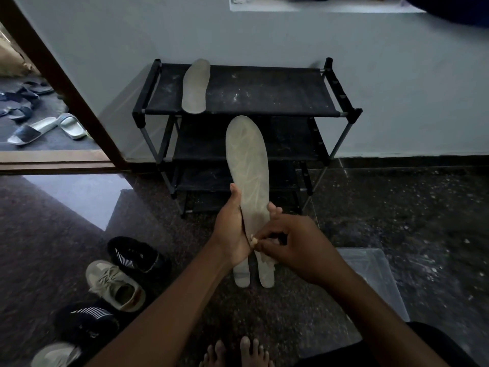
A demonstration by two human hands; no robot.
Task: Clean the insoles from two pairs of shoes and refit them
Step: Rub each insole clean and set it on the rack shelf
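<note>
My left hand point(232, 229) grips a long grey insole point(247, 165) by its left edge and holds it upright in front of the shoe rack. A second insole heel point(241, 276) shows beside the first one's heel point(266, 275) below my hands. My right hand point(293, 245) pinches a small pale object point(253, 241) against the lower part of the insole. Another grey insole point(195, 86) lies on the rack's top shelf. On the floor at the left stand a beige sneaker point(116, 286), a second pale sneaker point(55, 354) and two black striped shoes point(137, 254) point(87, 321).
The black shoe rack point(264, 91) stands against the grey wall, its top dusted white. A clear plastic tub point(370, 282) sits on the floor at the right. Sandals point(47, 128) lie beyond the doorway at the left. My bare toes point(238, 352) show at the bottom.
</note>
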